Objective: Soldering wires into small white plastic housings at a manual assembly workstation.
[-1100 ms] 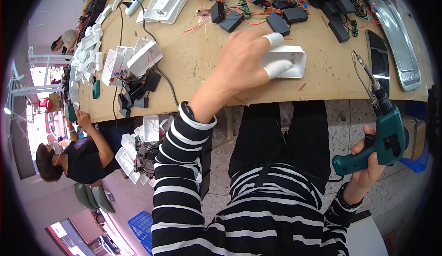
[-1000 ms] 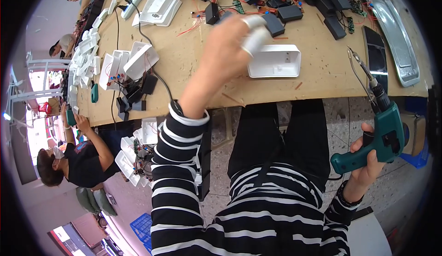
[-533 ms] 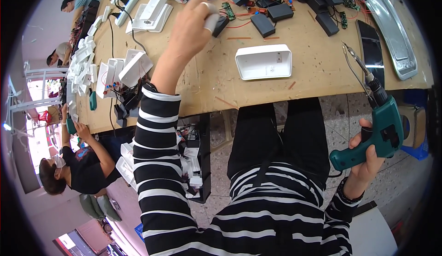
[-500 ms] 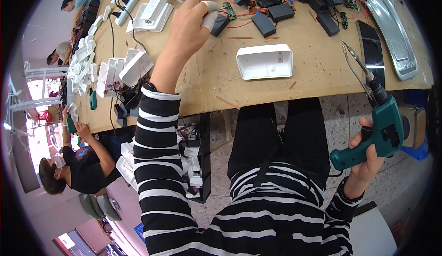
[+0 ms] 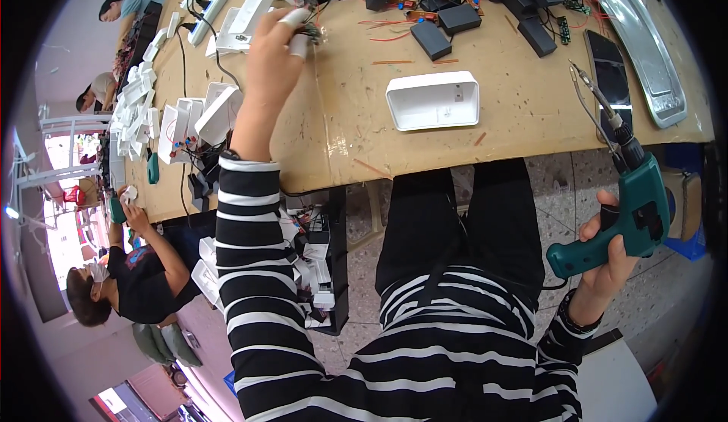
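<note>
My left hand [image 5: 274, 54], with white covers on the fingertips, is closed over the far left part of the table. Between its fingers is a small green circuit board [image 5: 309, 31], partly hidden and blurred. My right hand [image 5: 607, 274] grips a green soldering gun [image 5: 638, 206] by its handle, off the table's near right edge. The gun's metal tip and a thin bent tube point up over the tabletop. An open white plastic housing [image 5: 433, 111] rests near the table's front edge, its hollow side facing me.
Black boxes [image 5: 459, 18] with red wires lie heaped at the far side. A dark phone-like slab [image 5: 609, 77] and a metal tray [image 5: 644, 50] are at right. White housings [image 5: 178, 122] and a power strip [image 5: 211, 12] fill the left. A co-worker [image 5: 148, 266] sits at left.
My left hand has moved left from beside the black boxes, and the green board has left its spot there. The soldering gun has shifted slightly right.
</note>
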`<state>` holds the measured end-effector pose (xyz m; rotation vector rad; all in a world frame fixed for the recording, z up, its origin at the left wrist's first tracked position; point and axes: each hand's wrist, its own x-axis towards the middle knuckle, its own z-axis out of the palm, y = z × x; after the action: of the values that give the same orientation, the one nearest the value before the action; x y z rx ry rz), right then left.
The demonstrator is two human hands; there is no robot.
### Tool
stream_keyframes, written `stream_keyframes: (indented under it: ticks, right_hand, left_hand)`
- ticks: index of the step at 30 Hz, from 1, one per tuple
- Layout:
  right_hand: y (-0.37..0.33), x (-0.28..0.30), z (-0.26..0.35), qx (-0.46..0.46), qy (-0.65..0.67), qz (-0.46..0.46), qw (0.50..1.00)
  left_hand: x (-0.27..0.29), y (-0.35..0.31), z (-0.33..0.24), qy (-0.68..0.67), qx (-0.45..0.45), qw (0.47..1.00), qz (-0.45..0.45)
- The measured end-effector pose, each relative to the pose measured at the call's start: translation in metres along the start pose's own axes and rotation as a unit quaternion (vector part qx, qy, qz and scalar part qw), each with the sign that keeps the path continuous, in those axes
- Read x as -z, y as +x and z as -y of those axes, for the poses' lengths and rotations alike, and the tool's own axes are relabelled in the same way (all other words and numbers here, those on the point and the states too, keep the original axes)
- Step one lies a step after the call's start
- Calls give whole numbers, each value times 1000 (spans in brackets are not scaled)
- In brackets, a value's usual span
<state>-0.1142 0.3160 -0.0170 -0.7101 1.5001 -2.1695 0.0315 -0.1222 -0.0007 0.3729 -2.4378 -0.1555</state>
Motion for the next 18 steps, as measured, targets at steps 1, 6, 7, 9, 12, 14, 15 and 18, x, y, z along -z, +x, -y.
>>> stream_keyframes:
  ticks: [1,6,7,9,12,14,15,18]
  right_hand:
    - [2,0,0,-2,0,3,1000]
    - [7,1,-5,-2,6,18,1000]
    - [7,0,-6,-1,9,24,1000]
    - [8,0,-7,0,13,31,999]
    - [9,0,-7,-2,22,42,999]
    - [9,-1,-6,-6,24,40,999]
    - [9,-1,-6,-6,24,41,999]
    - [10,-1,-5,-4,26,43,999]
  left_hand:
    - [7,-6,9,4,2,1000,1]
    - [24,-23,18,-456,303,810,-209]
    - [24,-23,15,-500,329,772,-212]
    - [26,-23,7,-572,352,702,-238]
    - [21,-31,5,-652,359,598,-298]
    - [25,-41,-2,-577,468,649,-161]
    - [25,-45,-2,-555,493,652,-154]
    - [28,-58,1,-403,477,764,-163]
